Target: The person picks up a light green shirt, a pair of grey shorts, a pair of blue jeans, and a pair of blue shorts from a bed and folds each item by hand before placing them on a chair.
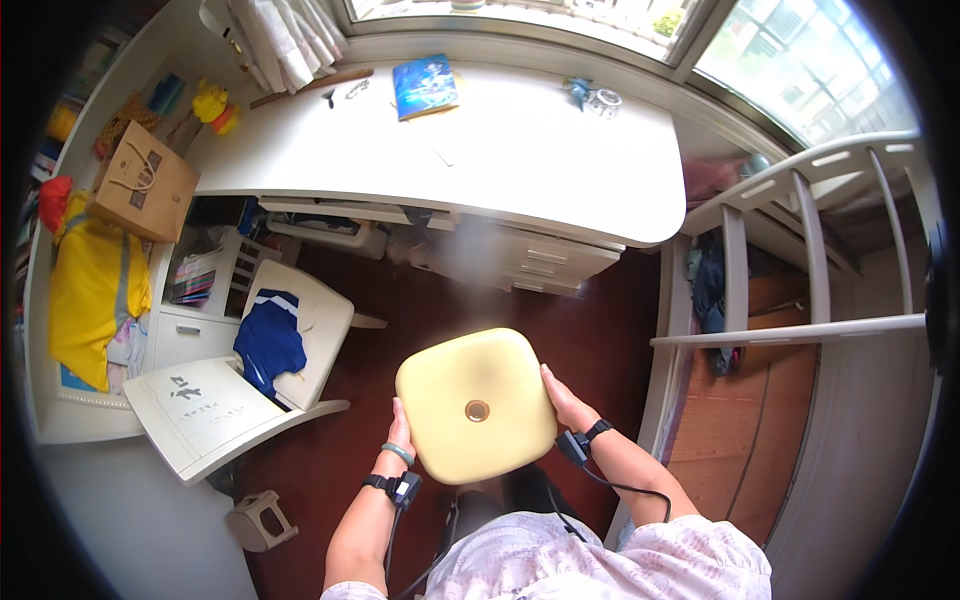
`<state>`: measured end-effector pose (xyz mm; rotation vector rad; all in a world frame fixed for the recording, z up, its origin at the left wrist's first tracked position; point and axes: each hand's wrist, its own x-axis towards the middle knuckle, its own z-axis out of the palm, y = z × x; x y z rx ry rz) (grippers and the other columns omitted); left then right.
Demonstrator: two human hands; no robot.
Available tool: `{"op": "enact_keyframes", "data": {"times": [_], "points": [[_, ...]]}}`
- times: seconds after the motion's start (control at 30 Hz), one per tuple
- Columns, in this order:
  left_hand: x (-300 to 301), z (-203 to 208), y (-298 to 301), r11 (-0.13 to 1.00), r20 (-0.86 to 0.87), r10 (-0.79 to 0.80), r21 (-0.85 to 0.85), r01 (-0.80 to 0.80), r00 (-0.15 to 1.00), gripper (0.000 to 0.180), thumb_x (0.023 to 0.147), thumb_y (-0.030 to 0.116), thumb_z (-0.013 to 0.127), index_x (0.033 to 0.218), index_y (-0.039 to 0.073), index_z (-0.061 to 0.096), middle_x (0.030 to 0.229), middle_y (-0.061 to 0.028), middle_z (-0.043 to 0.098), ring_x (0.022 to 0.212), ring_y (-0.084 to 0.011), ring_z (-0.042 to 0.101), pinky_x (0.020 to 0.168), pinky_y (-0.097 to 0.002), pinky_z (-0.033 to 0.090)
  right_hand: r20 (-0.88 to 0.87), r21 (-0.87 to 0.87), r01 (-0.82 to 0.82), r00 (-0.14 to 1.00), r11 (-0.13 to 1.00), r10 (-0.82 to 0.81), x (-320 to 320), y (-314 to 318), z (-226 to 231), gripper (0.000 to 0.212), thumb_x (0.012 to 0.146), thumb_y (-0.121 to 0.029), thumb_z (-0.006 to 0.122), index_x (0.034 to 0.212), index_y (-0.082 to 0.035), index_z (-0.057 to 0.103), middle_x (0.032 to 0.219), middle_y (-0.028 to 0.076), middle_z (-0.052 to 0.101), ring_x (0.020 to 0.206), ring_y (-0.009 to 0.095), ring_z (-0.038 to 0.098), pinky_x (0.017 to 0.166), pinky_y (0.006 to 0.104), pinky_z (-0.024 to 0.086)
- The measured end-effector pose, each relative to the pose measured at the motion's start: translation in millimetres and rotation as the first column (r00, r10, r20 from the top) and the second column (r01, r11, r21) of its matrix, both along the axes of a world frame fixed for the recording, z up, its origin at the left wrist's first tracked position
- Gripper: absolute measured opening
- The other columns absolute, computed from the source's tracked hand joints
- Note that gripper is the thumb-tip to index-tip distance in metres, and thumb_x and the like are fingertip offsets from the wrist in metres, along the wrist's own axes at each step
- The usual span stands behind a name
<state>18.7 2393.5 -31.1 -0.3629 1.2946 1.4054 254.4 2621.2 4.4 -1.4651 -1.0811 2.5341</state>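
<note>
Between my two hands I hold a pale yellow stool (478, 370), its rounded square seat facing up with a small ringed hole at the centre. My left hand (400, 428) is closed on the left side, its fingers mostly hidden beneath. On the opposite side, my right hand (566, 402) grips the edge, with most of its fingers hidden under the seat. The stool's legs are out of sight below. It is held in front of my body, above the dark red floor (400, 310).
A white desk (540, 150) stands ahead under the window. On the left are a white chair (325, 310) with dark blue clothing (270, 340) on it, and a small beige stool (262, 522). A white bed ladder and rail (780, 335) rise at the right.
</note>
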Motion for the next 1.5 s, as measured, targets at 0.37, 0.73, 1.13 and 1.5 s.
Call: {"op": "enact_keyframes", "data": {"times": [0.37, 0.73, 1.13, 1.5], "points": [[-76.1, -112.3, 27.9, 0.996, -0.219, -0.046, -0.084, 0.028, 0.975, 0.076, 0.082, 0.060, 0.050, 0.130, 0.003, 0.037, 0.126, -0.0131, 0.049, 0.114, -0.0249, 0.050, 0.096, -0.0393, 0.043, -0.038, -0.095, 0.039, 0.998, 0.995, -0.043, -82.8, 36.9, -133.8, 0.057, 0.095, -0.046, 0.034, 0.127, 0.001, 0.045, 0.123, 0.011, 0.052, 0.110, 0.020, 0.050, 0.095, 0.0315, 0.039], [-128.9, -187.5, 36.6, 0.963, -0.350, -0.242, -0.203, 0.178, 0.905, 0.081, 0.088, 0.048, 0.052, 0.141, 0.000, 0.012, 0.138, -0.0181, 0.034, 0.123, -0.0270, 0.041, 0.100, -0.0367, 0.037, 0.186, 0.080, 0.006, 0.982, 0.997, -0.021, -118.5, 16.6, -255.2, 0.074, 0.087, -0.050, 0.044, 0.137, 0.001, 0.026, 0.133, 0.023, 0.042, 0.122, 0.030, 0.043, 0.100, 0.0360, 0.035], [-40.0, -129.8, 22.8, 0.860, -0.365, -0.478, -0.378, 0.342, 0.799, 0.083, 0.088, 0.037, 0.054, 0.144, 0.007, 0.002, 0.147, -0.0201, 0.018, 0.134, -0.0284, 0.023, 0.109, -0.0401, 0.017, 0.246, 0.096, -0.114, 0.965, 0.989, 0.087, -38.9, -18.5, -152.4, 0.049, 0.089, -0.043, 0.047, 0.117, -0.003, 0.053, 0.098, 0.009, 0.058, 0.090, 0.017, 0.052, 0.075, 0.0347, 0.044], [87.9, -15.2, 3.0, 0.621, 0.113, -0.756, -0.185, 0.761, 0.645, 0.060, 0.091, 0.040, 0.047, 0.140, 0.015, 0.022, 0.137, -0.0168, 0.039, 0.115, -0.0304, 0.050, 0.091, -0.0422, 0.042, 0.422, -0.034, 0.647, 0.700, 0.762, -0.576, 256.8, -141.9, -72.9, 0.055, 0.093, -0.040, 0.044, 0.135, -0.006, 0.031, 0.131, 0.014, 0.045, 0.118, 0.027, 0.046, 0.096, 0.0423, 0.038]]}}
